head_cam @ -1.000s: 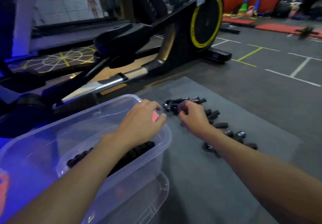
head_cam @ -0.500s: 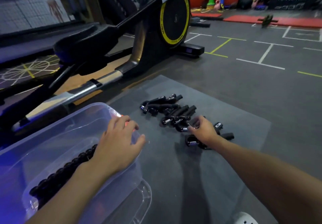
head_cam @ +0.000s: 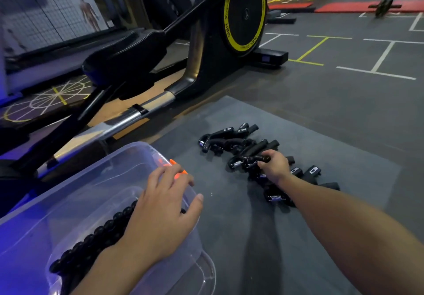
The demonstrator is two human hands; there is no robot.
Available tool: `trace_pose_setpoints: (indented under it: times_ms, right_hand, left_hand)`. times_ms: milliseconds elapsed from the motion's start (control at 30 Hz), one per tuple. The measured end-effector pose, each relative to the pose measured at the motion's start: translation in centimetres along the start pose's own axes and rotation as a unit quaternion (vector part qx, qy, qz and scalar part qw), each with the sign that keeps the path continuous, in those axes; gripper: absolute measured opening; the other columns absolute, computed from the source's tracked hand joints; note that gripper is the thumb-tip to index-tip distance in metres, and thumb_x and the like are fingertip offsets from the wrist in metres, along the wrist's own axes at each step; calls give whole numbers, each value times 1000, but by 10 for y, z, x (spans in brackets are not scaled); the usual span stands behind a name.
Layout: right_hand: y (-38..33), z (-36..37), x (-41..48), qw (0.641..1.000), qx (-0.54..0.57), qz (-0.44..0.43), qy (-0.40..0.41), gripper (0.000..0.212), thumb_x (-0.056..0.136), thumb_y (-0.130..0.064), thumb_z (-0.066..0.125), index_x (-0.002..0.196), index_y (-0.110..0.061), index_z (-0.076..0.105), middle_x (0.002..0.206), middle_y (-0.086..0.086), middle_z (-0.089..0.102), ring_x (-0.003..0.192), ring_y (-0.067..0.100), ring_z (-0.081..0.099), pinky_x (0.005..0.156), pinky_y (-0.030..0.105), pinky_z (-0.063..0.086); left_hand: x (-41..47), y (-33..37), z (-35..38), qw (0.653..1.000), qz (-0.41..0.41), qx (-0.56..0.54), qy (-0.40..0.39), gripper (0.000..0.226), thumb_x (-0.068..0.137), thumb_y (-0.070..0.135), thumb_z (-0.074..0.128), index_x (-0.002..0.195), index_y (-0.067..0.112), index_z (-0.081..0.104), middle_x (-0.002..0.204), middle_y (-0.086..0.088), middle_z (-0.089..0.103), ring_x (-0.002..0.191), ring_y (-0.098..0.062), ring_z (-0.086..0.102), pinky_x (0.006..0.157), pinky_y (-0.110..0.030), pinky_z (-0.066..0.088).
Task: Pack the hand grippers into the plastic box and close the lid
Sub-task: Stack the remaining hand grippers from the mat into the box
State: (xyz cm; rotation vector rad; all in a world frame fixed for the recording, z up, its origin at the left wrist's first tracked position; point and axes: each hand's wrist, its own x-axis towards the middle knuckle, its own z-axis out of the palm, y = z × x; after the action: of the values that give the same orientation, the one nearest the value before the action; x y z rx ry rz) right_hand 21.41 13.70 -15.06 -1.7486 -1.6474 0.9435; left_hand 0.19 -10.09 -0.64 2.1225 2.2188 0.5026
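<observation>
R hand [head_cam: 273, 168] is gripping 1 hand gripper [head_cam: 243, 160] in pile [head_cam: 229, 138] on mat [head_cam: 344, 145]; L hand [head_cam: 160, 214] is resting, fingers relaxed, on 1 plastic box [head_cam: 91, 180]; pile count unclear.

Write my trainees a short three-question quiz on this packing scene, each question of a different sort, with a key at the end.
1. True or false: the right hand grips a hand gripper at the pile.
2. Where does the left hand rest? A. on the rim of the plastic box; B. in the pile; C. in the air, touching nothing.
3. Fill in: the loose grippers lie on a grey ____, not in the box.

Key
1. True.
2. A.
3. mat.
</observation>
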Motion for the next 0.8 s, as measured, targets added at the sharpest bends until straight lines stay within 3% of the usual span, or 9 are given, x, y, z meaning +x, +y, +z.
trace_pose_setpoints:
  times_ms: [67, 233, 367, 567, 667, 800]
  right_hand:
    - [-3, 2, 0, 1000, -2, 2, 23, 29, 87, -11, 66, 116, -12, 66, 109, 12, 68, 96, 26, 62, 84, 26, 45]
    - [-13, 0, -8, 998, -4, -1, 56, 24, 86, -11, 63, 109, -15, 70, 98, 10, 70, 77, 19, 57, 73, 22, 40]
    - [-24, -12, -24, 997, -2, -9, 73, 24, 82, -11, 64, 105, -17, 71, 98, 8, 69, 79, 21, 59, 75, 24, 45]
    - [-53, -53, -63, 996, 29, -41, 75, 18, 82, -11, 65, 98, -14, 70, 81, 4, 67, 59, 16, 62, 56, 21, 49]
    - [-83, -77, -89, 992, 47, -96, 66, 19, 85, -5, 62, 97, -17, 68, 65, -7, 59, 41, 3, 51, 38, 9, 36]
    - [-125, -92, -124, 980, 37, -181, 70, 21, 82, -9, 63, 95, -25, 68, 60, -10, 55, 48, 4, 45, 44, 12, 35]
  left_hand:
    - [0, 0, 0, 1000, -1, -3, -2, 42, 82, 63, 25, 103, 36, 49, 125, 22, 38, 129, -10, 26, 98, -41, 40]
    - [2, 0, 0, 1000, 2, -14, 2, 44, 81, 62, 27, 104, 34, 52, 124, 20, 40, 127, -12, 28, 98, -42, 40]
    - [1, 0, 0, 1000, -4, -17, -2, 49, 80, 64, 26, 107, 34, 54, 127, 19, 41, 128, -12, 28, 102, -41, 38]
    - [3, 0, -10, 999, -5, -20, -48, 64, 75, 68, 19, 118, 34, 53, 134, 14, 40, 134, -13, 27, 109, -38, 33]
    - [1, -2, -19, 998, -3, -52, -42, 55, 78, 64, 25, 112, 33, 55, 123, 16, 47, 125, -14, 41, 104, -39, 38]
    - [-9, 2, -43, 996, -22, -80, -31, 35, 87, 51, 37, 110, 31, 56, 118, 14, 53, 116, -14, 45, 98, -40, 42]
